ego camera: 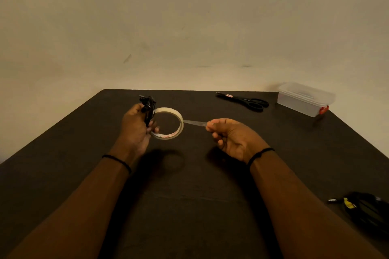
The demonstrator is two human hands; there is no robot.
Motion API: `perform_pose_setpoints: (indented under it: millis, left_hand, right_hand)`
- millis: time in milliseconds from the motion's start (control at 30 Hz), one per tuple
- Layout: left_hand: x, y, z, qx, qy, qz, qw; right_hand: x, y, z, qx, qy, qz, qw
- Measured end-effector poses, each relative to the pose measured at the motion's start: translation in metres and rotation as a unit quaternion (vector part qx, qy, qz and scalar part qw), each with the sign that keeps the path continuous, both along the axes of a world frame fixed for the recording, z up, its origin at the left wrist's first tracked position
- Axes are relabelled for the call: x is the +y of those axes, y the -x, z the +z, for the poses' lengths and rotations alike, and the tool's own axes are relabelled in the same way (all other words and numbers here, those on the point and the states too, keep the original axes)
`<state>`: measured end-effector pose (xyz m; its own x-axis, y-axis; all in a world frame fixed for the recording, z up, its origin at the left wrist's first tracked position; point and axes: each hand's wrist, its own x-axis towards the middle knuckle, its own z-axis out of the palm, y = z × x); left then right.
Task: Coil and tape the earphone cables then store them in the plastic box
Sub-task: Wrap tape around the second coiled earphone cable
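So going left to right: the left hand [135,126] is doing double duty, fingers curled round a black coiled earphone bundle [148,109] that sticks up out of the top of the fist, while the same hand also grips the near-left edge of the tape roll [168,123]. The roll is held up off the dark table [84,153] (you can see its ring-shaped shadow below), standing roughly on edge with the hole facing the camera. From the roll's right side a clear strip of tape [194,122] runs almost dead horizontal over to the right hand [229,135], which has the free end pinched between thumb and fingertip, other fingers curled under. That's the bit that matters imo: the strip's long axis runs left-right between the two hands, and the coil sits at the left end of it, above and just behind the roll, so the tape needs to be cut or torn and brought back leftward to wrap the bundle. Both hands are busy though, and the scissors [245,101] are lying well away, up and right, closer to the right hand. Further right at the table's far corner is the plastic box [303,99], lid on as far as I can tell, and down at the near right edge there's another black cable bundle [366,208], taped or not I can't say
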<state>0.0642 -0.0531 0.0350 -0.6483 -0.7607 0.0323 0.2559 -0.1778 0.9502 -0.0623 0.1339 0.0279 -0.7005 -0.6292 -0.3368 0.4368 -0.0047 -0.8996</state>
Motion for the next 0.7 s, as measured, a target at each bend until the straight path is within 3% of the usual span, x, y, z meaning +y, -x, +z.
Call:
perform_pose_setpoints:
  millis: [267, 333, 400, 467, 533, 600, 700]
  left_hand:
    - [0.004, -0.002, 0.004, -0.064, 0.115, 0.027, 0.991]
    - [0.006, -0.002, 0.005, -0.071, 0.143, 0.036, 0.987]
    - [0.007, -0.001, 0.005, -0.077, 0.163, 0.046, 0.983]
    - [0.007, 0.0, 0.005, -0.085, 0.182, 0.053, 0.978]
    - [0.006, 0.001, 0.003, -0.09, 0.197, 0.056, 0.975]
    - [0.005, 0.001, 0.002, -0.089, 0.2, 0.056, 0.974]
    - [0.001, 0.0, 0.002, -0.085, 0.194, 0.055, 0.976]
  right_hand:
    - [0.005, 0.008, 0.0, 0.097, -0.09, 0.069, 0.989]
    - [0.004, 0.014, -0.004, 0.15, -0.112, 0.03, 0.982]
    - [0.003, 0.027, -0.012, 0.196, -0.109, -0.076, 0.972]
    - [0.002, 0.046, -0.02, 0.263, -0.131, -0.194, 0.936]
    - [0.0, 0.069, -0.021, 0.375, -0.208, -0.26, 0.865]
    - [-0.002, 0.093, -0.016, 0.447, -0.288, -0.261, 0.805]
    - [-0.007, 0.129, -0.012, 0.489, -0.406, -0.201, 0.745]
